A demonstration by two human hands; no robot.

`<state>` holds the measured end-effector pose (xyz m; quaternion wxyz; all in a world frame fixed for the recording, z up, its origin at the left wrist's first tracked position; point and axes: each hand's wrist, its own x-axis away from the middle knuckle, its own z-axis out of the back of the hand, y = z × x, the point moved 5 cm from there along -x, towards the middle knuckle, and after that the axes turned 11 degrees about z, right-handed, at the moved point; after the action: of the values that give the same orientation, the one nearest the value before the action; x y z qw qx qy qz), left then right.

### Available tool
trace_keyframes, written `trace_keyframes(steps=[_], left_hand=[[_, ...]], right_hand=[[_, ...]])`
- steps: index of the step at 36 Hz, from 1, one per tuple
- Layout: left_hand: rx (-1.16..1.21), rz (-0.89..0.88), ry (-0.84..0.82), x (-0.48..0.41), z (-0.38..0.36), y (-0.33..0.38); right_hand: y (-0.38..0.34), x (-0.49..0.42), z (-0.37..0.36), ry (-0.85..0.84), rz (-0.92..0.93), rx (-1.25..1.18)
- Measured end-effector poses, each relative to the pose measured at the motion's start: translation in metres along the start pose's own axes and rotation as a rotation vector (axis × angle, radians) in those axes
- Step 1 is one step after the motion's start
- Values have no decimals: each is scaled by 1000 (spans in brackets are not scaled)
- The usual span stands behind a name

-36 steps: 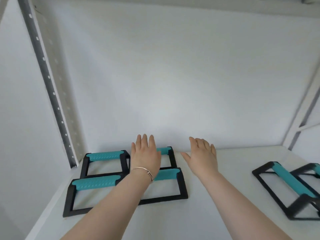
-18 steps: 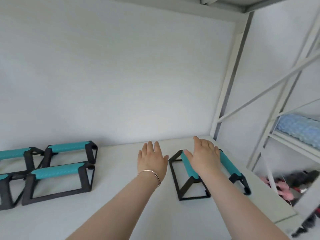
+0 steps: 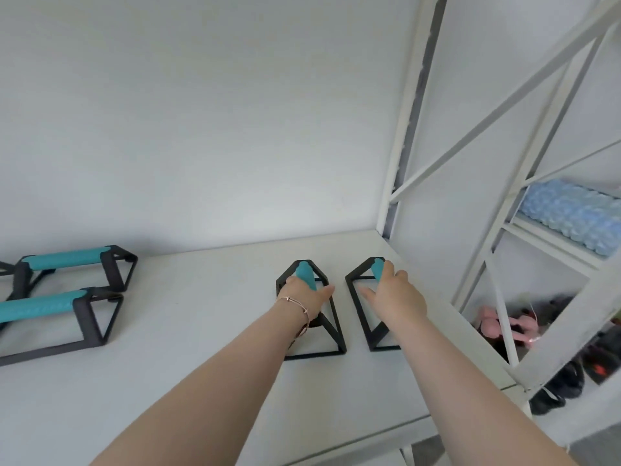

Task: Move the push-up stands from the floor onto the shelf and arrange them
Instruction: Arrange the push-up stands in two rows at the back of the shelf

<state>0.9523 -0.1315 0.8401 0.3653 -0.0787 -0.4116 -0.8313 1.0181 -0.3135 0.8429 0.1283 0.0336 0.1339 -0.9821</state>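
Two black push-up stands with teal grips stand side by side on the white shelf (image 3: 201, 331), pointing away from me. My left hand (image 3: 307, 297), with a bracelet on its wrist, is closed around the teal grip of the left stand (image 3: 331, 334). My right hand (image 3: 396, 294) lies over the grip of the right stand (image 3: 361, 280), fingers curled on it, thumb out to the left. At the shelf's left end stand two more stands, one at the back (image 3: 77, 260) and one in front (image 3: 57, 317), with their grips running crosswise.
A white upright post (image 3: 403, 146) and diagonal braces (image 3: 504, 105) bound the shelf on the right. Beyond them a light blue foam roller (image 3: 571, 213) lies on a neighbouring shelf, with pink and dark items (image 3: 517, 326) below it. The wall stands close behind.
The view swung right from the left group of stands. Both hands travelled right and came down from hovering with open palms onto the grips of the two right stands.
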Motion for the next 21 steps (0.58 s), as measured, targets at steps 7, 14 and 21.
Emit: trace_keyframes(steps=[7,14,21], left_hand=[[91,-15,-107,-6,13,-7],[174,-57,-178,3,63,-30],[-63,-206,101,25,161,-86]], right_hand=[[8,-16,-2,-72,-47,-82],[-33,-12,3,-118,151,-26],[-114,11,11,-132,333,-128]])
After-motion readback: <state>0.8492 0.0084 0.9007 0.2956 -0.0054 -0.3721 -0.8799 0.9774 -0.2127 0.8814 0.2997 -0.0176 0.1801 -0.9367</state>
